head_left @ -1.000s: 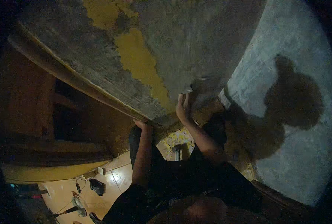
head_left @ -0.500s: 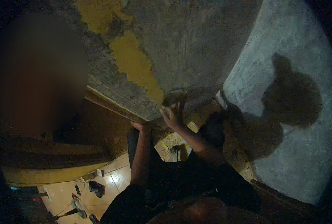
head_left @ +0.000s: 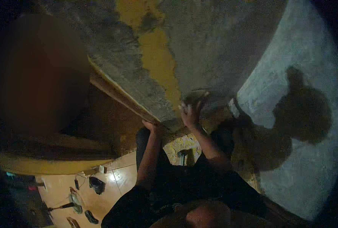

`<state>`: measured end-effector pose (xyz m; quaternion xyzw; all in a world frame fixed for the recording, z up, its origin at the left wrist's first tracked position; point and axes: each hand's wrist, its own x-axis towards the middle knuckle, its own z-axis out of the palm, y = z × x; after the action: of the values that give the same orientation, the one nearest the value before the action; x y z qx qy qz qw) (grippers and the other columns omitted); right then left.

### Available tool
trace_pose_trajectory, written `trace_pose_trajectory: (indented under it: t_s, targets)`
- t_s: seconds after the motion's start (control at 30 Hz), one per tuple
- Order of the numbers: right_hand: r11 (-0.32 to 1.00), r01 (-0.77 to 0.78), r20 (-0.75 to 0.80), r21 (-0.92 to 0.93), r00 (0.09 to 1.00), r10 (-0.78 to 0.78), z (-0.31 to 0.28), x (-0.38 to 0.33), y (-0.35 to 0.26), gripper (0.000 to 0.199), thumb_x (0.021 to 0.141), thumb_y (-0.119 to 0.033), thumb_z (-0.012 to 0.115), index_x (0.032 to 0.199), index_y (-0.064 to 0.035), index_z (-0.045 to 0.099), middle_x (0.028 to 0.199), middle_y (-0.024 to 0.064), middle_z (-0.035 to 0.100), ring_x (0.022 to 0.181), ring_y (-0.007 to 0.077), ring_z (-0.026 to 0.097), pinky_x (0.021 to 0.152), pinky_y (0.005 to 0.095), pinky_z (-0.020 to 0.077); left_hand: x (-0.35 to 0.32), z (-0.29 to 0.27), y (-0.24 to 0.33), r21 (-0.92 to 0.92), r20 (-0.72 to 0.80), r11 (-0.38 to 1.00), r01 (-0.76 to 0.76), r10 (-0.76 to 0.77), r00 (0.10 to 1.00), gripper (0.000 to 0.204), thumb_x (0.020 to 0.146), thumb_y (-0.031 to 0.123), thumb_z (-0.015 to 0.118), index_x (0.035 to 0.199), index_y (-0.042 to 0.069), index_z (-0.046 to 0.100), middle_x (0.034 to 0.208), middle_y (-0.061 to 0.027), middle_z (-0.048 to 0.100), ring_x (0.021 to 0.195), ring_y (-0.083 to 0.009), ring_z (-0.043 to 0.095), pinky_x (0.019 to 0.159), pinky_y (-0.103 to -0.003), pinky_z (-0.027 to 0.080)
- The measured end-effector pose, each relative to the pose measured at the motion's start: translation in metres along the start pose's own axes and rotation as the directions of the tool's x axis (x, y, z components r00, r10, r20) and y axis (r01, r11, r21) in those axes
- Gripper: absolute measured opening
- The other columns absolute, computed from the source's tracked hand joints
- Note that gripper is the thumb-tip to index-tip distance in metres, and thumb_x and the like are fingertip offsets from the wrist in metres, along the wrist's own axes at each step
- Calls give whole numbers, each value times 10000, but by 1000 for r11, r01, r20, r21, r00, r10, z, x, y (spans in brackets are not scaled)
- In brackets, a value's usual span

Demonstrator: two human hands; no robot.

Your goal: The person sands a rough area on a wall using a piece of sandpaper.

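Observation:
Before me rises a grey, rough-coated wall (head_left: 214, 49) with a ragged yellow strip (head_left: 159, 57) running down it. My right hand (head_left: 191, 114) is low on this wall, at the foot of the strip, fingers spread over a thin, dark, flat plate (head_left: 198, 93) with a pale upper edge. The plate lies against the surface; dim light hides its exact kind. My left hand (head_left: 152, 126) touches the wall's lower left edge (head_left: 132, 106), and its fingers are mostly hidden there.
A pale side wall (head_left: 306, 182) carrying my shadow stands at the right. Yellow-spattered floor and a small upright tool (head_left: 182, 157) show between my legs. Lower left, a black bag (head_left: 97, 185), cords and a dark-handled tool (head_left: 64, 206) lie on tiles. A blurred round patch covers the upper left.
The view has turned, so wall and hands appear further right. My right hand's fingers are spread wider over the plate. My left hand stays at the wall's edge.

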<state>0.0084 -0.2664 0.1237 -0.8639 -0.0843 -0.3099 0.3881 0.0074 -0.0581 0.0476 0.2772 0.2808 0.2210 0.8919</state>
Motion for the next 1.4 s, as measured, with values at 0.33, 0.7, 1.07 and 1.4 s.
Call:
trace_pose_trajectory:
  t_s: [0.33,0.7,1.07,1.4]
  targets:
    - [993,-95,39,72,995,92,41,-43,3,550,982,-488,511,1260,-14,486,1543,317,181,1457,490,74,1161,605,53,9,-10,9,-79,-109,997,19,-28,994,547,1032,405,269,1368,16,457,1287,-206,532,1162,-367,538,971,-503,443]
    - [911,-402,374,92,862,343,23,-29,-29,590,976,-465,538,1337,-9,441,1568,341,69,1463,498,-36,1165,613,27,-12,1,25,13,-116,998,-55,56,992,470,1043,336,249,1210,-13,515,1067,-164,602,863,-294,625,755,-441,524]
    - [934,-333,185,128,934,307,35,-32,-9,629,961,-444,578,1371,10,429,1585,317,45,1478,464,22,1179,574,13,-16,15,16,126,-146,991,-40,59,988,494,1043,364,219,1249,28,516,1162,-184,569,941,-333,625,830,-476,525]
    - [925,-360,320,121,896,307,29,-36,53,670,1000,-415,511,1474,1,283,1612,258,33,1495,402,23,1192,515,42,-11,25,-15,-65,-77,996,52,-57,995,500,1027,415,271,1175,22,541,1053,-142,590,924,-314,624,814,-470,534]
